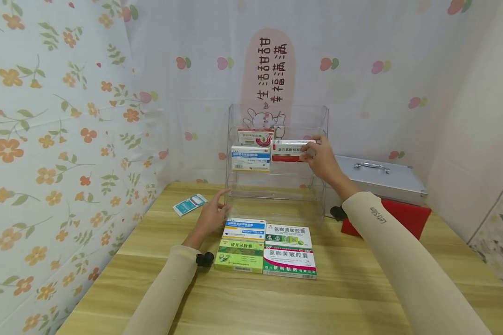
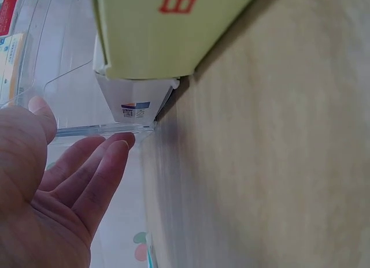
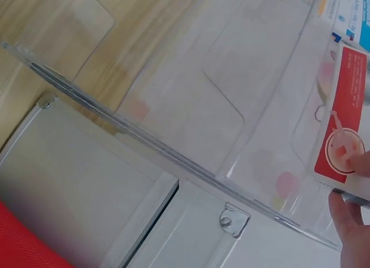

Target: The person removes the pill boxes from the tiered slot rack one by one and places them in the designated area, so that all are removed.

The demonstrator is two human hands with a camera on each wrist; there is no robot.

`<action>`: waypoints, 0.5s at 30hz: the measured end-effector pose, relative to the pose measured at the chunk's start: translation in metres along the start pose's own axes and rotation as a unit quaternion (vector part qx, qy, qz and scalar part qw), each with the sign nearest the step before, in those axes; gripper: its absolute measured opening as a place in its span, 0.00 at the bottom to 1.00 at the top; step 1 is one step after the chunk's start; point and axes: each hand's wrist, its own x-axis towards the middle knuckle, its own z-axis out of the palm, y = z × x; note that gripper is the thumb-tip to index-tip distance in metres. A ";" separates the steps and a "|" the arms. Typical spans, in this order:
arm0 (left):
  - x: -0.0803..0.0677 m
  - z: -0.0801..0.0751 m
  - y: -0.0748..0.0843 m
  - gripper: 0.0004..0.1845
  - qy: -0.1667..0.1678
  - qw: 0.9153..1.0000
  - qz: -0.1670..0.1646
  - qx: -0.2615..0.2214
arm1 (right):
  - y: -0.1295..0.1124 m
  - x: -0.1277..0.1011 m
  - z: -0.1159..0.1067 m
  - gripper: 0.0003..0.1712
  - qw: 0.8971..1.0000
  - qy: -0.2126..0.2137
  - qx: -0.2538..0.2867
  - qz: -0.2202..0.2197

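Note:
My right hand (image 1: 323,160) pinches the right end of a white and red medicine box (image 1: 286,151), held upright at a middle tier of the clear stepped rack (image 1: 272,194). Left of it on that tier stands a blue and white medicine box (image 1: 250,159). A red and white medicine box (image 1: 254,137) stands one tier higher. Down at the rack's lower left side, my left hand (image 1: 211,215) has its thumb and fingers on either side of the clear side panel (image 2: 98,130). The right wrist view shows my thumb on the red box face (image 3: 346,115).
Before the rack lie a blue and white box (image 1: 244,229), a yellow-green box (image 1: 239,256) and two white and green boxes (image 1: 288,236). A teal and white packet (image 1: 189,204) lies at left. On the right are a silver case (image 1: 377,179) and something red (image 1: 402,218).

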 end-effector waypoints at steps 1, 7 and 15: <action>0.000 0.000 0.000 0.30 0.000 1.000 0.002 0.001 | -0.001 0.000 0.000 0.03 1.000 0.002 0.002 -0.001; 0.001 0.001 0.000 0.30 0.003 1.000 0.013 0.006 | -0.002 0.000 -0.003 0.04 0.999 0.028 0.011 -0.028; 0.000 0.001 0.000 0.30 0.006 1.000 0.008 0.009 | -0.005 -0.001 -0.006 0.07 0.997 0.050 0.038 -0.044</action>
